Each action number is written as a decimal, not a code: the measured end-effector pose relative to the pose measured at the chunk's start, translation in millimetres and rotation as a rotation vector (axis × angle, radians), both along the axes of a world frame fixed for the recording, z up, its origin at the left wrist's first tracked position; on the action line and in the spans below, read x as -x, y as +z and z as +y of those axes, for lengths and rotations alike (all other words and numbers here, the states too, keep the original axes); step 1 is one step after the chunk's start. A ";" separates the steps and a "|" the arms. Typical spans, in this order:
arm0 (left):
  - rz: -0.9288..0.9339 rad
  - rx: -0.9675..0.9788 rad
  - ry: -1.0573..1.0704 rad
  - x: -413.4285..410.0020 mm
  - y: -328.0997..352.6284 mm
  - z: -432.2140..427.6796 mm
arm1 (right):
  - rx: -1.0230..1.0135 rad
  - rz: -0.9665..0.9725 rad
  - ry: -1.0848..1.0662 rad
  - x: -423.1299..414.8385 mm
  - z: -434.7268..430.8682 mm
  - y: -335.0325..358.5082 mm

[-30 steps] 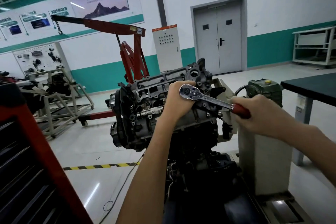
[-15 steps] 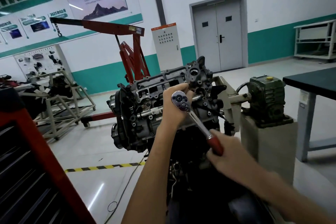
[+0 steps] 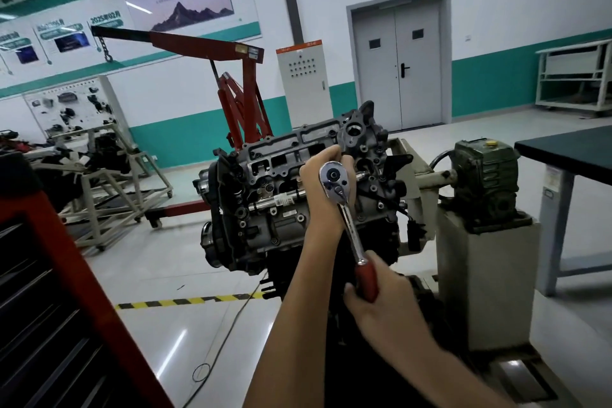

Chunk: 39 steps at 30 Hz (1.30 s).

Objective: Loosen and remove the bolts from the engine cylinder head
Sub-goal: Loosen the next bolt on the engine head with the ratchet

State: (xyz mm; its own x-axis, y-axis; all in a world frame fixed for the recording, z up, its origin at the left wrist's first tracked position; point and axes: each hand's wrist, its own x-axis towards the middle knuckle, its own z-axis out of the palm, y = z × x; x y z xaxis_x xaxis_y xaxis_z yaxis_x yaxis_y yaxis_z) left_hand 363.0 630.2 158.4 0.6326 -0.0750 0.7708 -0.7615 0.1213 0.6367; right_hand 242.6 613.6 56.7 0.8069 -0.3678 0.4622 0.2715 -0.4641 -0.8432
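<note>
Gripping the red handle of the ratchet wrench (image 3: 348, 222), the right grip (image 3: 381, 303) has its fingers curled round the tool's low end. The left grip (image 3: 316, 199) wraps round whatever sits behind the ratchet head, probably a socket or extension, though the fingers hide it; the bolt being worked is hidden there too, so I cannot tell how far out it is. The cylinder head (image 3: 284, 159) lies directly behind the left grip, on an engine carried by a stand whose green gearbox (image 3: 485, 175) sits well to the right of both grips.

The wrench is rigid steel; its chrome shaft looks slick, so the red handle is the place to hold, far out for leverage. The bolts are likely small, hard and oily, easy to drop once free, so the left grip should cup them. The casting looks heavy and unyielding.

The wrench's long axis runs from the head at the left grip down and slightly right to the right grip. Its drive appears to point away from the person, into the cylinder head, whose own length runs from left of the left grip up to the right.
</note>
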 end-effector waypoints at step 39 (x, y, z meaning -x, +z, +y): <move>-0.048 -0.106 -0.002 -3.1 -2.8 10.0 | 0.272 0.031 -0.101 13.0 -34.8 19.8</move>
